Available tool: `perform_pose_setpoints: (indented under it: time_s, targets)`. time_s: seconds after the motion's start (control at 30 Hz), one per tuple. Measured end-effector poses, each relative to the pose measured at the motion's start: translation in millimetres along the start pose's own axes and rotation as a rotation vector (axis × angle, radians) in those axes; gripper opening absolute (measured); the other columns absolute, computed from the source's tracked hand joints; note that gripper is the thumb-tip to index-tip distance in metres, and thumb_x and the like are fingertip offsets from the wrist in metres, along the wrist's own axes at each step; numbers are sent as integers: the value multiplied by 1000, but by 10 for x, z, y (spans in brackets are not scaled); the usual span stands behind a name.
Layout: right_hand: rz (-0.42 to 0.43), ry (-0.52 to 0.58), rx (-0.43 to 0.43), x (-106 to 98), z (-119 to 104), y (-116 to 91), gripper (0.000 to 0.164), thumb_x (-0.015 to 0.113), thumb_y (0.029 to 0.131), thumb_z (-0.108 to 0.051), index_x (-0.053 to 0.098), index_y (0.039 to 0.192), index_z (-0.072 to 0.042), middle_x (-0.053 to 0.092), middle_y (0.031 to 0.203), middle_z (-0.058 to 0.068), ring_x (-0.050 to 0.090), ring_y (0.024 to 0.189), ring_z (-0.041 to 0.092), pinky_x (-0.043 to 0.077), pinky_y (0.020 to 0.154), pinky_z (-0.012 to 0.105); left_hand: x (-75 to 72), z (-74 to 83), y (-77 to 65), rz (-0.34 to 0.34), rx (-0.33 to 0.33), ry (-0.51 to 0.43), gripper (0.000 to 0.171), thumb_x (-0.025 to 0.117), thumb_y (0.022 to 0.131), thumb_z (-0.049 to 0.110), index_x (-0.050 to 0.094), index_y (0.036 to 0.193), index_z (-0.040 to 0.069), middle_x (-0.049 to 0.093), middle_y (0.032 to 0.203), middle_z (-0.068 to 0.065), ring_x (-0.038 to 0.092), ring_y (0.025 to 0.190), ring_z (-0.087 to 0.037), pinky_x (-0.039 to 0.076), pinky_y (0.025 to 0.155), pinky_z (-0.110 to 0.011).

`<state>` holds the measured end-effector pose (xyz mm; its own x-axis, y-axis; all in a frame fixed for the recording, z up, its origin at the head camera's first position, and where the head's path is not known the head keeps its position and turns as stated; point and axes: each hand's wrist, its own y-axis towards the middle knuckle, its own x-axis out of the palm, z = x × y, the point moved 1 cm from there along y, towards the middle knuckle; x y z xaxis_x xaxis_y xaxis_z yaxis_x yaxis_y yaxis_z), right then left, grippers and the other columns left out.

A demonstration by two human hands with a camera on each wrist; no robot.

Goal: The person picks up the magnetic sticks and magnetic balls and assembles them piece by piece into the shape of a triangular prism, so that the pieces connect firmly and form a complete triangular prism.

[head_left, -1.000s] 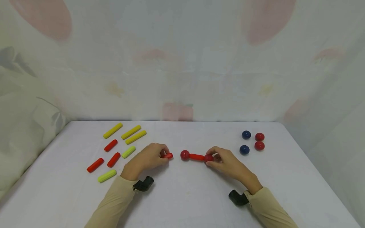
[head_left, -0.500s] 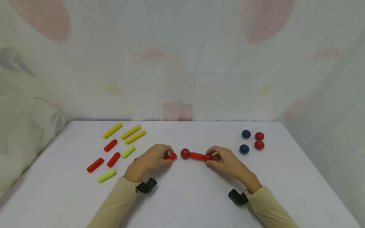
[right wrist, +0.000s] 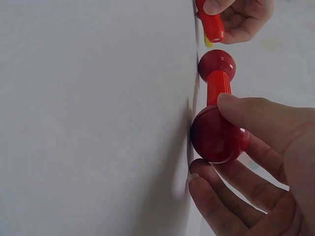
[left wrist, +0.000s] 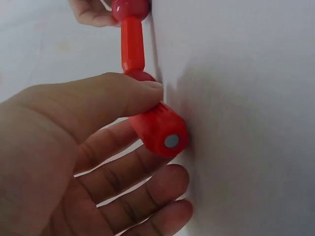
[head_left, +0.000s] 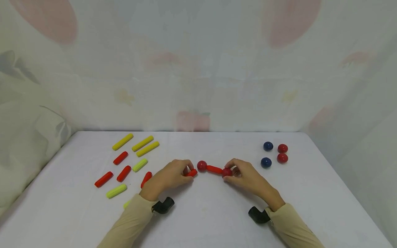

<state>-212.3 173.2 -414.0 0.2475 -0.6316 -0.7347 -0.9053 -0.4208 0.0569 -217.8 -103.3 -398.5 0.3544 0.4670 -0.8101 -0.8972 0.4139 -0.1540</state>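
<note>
Between thumb and fingers my left hand point(head_left: 172, 175) pinches a short red magnetic rod point(left wrist: 160, 130), a grey metal disc showing in its near end. Its far end points toward a dark red ball point(head_left: 202, 166), with a small gap in the right wrist view. That ball joins a second red rod point(head_left: 214, 169), whose other end meets another dark red ball point(right wrist: 219, 135). My right hand point(head_left: 248, 176) holds this right-hand ball between thumb and fingers, low over the white tabletop.
Left of my left hand lie yellow rods point(head_left: 122, 142), red rods point(head_left: 103, 179) and lime-green rods point(head_left: 116, 191). At the back right sit two blue balls point(head_left: 266, 163) and two red balls point(head_left: 282, 158). A patterned cloth point(head_left: 198, 69) hangs behind the table.
My left hand has moved right with its red rod, closer to the left ball. Another red rod and part of a lime-green one have come out from behind that arm. My right hand stays put.
</note>
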Motion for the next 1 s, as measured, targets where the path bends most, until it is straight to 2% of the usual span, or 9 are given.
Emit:
perform_pose_setpoints:
  time_s: [0.6,1.0]
  targets:
    - [-26,-4,10,11,-27,-12,29,80,84,-22,64,108,-15,66,99,-4,61,90,12,54,81,27,91,53,18,27,15,-9,34,74,89,22,58,117,12,60,79,2,55,72,-13,49,68,-27]
    - [-13,-23,-5,22,-21,-5,29,79,84,-21,65,108,-15,68,101,-4,62,91,11,55,82,28,105,76,23,9,61,-64,27,72,91,22,55,109,12,60,75,4,54,67,-11,46,62,-23]
